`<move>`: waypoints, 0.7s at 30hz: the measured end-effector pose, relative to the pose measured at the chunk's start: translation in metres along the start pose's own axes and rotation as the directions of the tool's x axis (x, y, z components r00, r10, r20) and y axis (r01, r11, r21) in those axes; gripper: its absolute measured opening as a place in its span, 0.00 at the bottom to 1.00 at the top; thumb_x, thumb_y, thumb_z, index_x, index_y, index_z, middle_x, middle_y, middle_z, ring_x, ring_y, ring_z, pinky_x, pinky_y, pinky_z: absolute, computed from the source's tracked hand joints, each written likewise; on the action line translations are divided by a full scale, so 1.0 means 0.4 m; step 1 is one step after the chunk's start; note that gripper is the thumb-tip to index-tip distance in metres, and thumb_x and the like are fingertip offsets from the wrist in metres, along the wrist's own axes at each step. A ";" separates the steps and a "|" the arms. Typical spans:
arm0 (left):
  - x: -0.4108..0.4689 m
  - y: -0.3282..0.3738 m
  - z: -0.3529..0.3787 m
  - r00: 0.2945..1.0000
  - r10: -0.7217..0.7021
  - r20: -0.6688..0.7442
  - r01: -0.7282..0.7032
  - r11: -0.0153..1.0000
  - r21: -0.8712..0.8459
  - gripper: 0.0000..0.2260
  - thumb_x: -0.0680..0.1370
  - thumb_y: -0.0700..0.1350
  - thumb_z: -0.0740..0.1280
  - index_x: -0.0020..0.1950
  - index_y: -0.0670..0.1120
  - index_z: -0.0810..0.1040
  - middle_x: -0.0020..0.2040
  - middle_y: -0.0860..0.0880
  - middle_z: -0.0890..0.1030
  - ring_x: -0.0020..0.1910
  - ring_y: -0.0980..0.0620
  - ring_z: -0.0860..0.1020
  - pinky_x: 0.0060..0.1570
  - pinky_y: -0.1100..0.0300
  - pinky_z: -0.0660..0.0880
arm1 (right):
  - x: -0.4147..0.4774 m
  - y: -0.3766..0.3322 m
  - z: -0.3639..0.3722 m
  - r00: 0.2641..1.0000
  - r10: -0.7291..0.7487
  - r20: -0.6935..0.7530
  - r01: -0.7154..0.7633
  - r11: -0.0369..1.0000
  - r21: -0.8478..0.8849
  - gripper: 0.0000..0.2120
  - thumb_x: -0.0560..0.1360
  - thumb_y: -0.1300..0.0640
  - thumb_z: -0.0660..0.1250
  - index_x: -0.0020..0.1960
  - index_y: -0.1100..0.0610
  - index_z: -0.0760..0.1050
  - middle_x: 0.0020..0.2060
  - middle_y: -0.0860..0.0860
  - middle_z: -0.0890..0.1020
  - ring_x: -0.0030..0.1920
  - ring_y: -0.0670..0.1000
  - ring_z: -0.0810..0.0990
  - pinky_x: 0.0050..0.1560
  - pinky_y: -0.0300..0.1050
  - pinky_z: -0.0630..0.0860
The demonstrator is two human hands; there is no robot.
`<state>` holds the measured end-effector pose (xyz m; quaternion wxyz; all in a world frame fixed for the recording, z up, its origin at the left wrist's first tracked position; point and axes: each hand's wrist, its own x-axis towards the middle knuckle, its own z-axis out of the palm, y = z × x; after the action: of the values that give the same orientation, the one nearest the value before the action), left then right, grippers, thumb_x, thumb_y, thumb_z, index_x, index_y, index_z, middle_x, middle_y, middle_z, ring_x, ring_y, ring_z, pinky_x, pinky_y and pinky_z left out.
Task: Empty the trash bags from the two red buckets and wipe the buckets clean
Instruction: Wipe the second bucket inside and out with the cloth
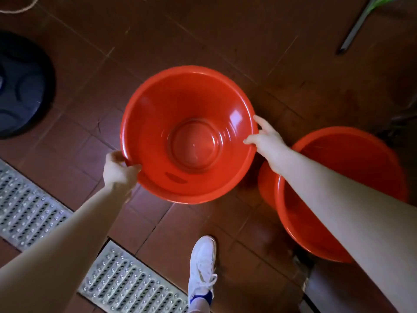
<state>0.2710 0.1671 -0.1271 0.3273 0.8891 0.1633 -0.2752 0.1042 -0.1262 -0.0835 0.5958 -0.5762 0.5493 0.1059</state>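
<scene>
A red bucket (189,134) sits in the centre of the frame, its open mouth facing the camera, its inside bare and glossy with a small oval mark on the near wall. 2 hands hold it by the rim. The left hand (119,171) grips the rim at the lower left, thumb hooked over the inside and the fingers (112,157) curled round the outside edge. The right hand (267,141) pinches the rim at the right side, thumb on the inner wall and 1 finger stretched along the outer lip. Whether the base touches the floor cannot be told.

A second red bucket (361,163) stands at the right of the frame, just beside the first, partly hidden by the right forearm crossing over it.

The brown tiled floor (203,41) fills the frame. 2 metal drain grates (29,206) run across the lower left. A white shoe (203,265) shows at bottom centre. A dark round lid (20,86) lies at the left edge, and a grey pole (358,26) slants in the upper right.
</scene>
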 end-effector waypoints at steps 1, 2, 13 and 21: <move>0.001 0.001 0.000 0.998 0.049 0.027 -0.049 0.999 0.015 0.27 0.73 0.35 0.71 0.70 0.46 0.68 0.61 0.47 0.77 0.54 0.49 0.76 0.54 0.56 0.73 | -0.001 0.002 -0.004 1.000 -0.009 0.002 0.008 1.000 0.015 0.38 0.70 0.63 0.68 0.74 0.41 0.61 0.65 0.49 0.76 0.61 0.50 0.77 0.66 0.49 0.72; -0.002 0.002 -0.003 0.995 0.078 0.063 -0.079 0.997 0.024 0.28 0.74 0.37 0.70 0.73 0.47 0.65 0.65 0.47 0.75 0.57 0.50 0.75 0.55 0.57 0.72 | -0.009 0.006 -0.009 1.000 -0.016 -0.002 0.016 1.000 0.022 0.36 0.71 0.63 0.68 0.74 0.41 0.62 0.67 0.48 0.75 0.61 0.49 0.76 0.65 0.46 0.70; -0.447 0.054 0.063 0.834 0.547 0.075 -0.551 0.813 0.190 0.24 0.73 0.33 0.67 0.69 0.46 0.73 0.57 0.43 0.72 0.54 0.42 0.76 0.59 0.45 0.73 | -0.288 0.230 -0.240 0.942 0.000 -0.336 -0.112 0.943 -0.314 0.21 0.76 0.60 0.67 0.68 0.50 0.72 0.64 0.54 0.77 0.62 0.56 0.76 0.62 0.46 0.69; -0.655 0.059 0.357 0.779 0.186 0.599 -0.383 0.897 0.221 0.34 0.73 0.44 0.74 0.75 0.48 0.64 0.63 0.47 0.78 0.61 0.47 0.77 0.62 0.54 0.71 | -0.363 0.435 -0.485 0.780 0.243 -0.577 -0.444 0.864 -0.238 0.32 0.75 0.53 0.68 0.75 0.47 0.60 0.68 0.60 0.66 0.62 0.65 0.73 0.64 0.52 0.69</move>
<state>0.0191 0.0251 -0.0497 0.2452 0.8240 -0.1273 -0.4947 -0.1855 -0.1541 -0.0180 0.2750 -0.5697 0.7596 0.1510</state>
